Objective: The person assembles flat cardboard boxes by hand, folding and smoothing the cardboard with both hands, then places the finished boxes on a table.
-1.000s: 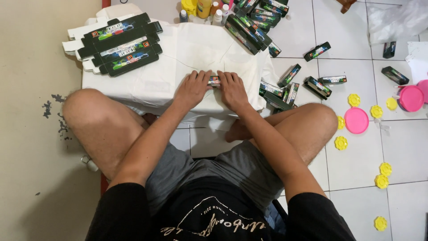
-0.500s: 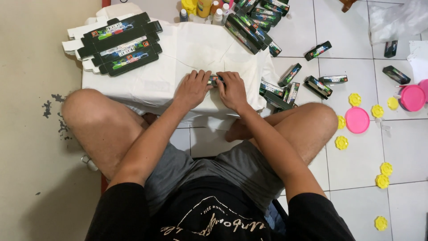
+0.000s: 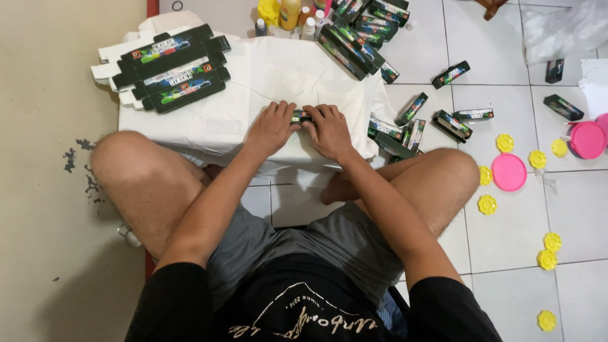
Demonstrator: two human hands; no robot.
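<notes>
Hands: left hand [image 3: 271, 128] and right hand [image 3: 328, 130] remain closed together on small dark carton [image 3: 300, 116], unmoved on white-covered worktop [image 3: 209, 120]; work on the carton appears ongoing

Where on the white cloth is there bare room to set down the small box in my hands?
Bare cloth lies between the flat black cartons and the heap of folded boxes, just beyond the left hand and right hand. The cloth's right edge is crowded with boxes.
</notes>
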